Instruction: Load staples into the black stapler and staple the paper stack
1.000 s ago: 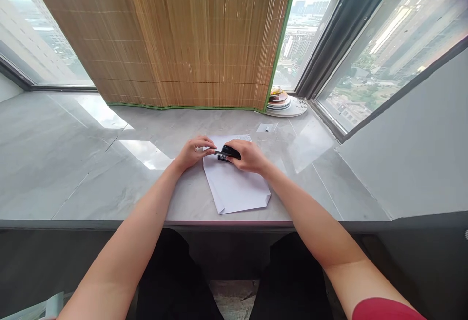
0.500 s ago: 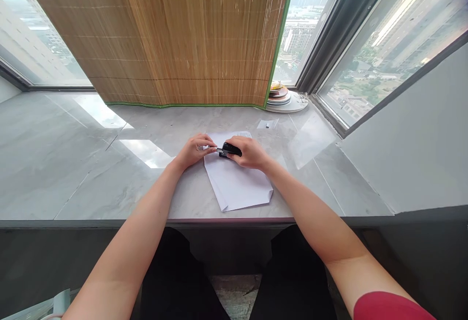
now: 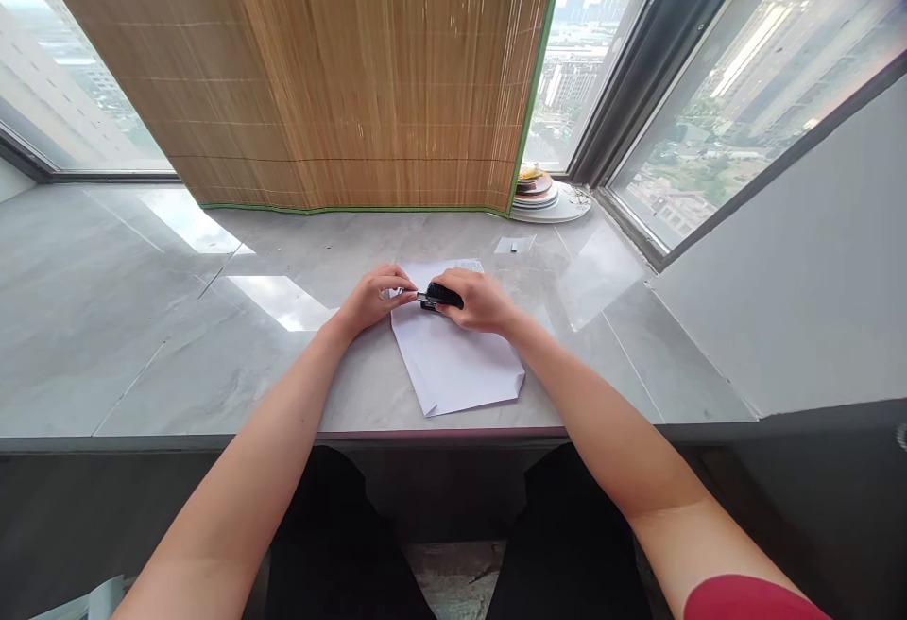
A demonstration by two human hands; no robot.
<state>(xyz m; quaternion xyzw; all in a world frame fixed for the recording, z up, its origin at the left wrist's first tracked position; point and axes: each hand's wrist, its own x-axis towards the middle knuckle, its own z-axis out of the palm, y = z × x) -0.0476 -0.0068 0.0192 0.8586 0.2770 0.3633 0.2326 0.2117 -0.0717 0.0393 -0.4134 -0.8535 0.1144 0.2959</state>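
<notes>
Grey marble sill (image 3: 142, 318), bamboo blind (image 3: 368, 72), daylit windows (image 3: 737, 81)

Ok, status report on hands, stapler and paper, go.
Right hand closed on black stapler. Left hand fingertips at its metal nose. Stapler over top edge of white paper on grey ledge. Nothing blocking.

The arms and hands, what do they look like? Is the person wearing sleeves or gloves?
No gloves: the left hand and right hand are bare, with no rings or watch that I can see. Both forearms are bare too. A red sleeve shows only at the top of the right arm, so it is probably a short-sleeved top. The left arm's sleeve is out of view.
</notes>
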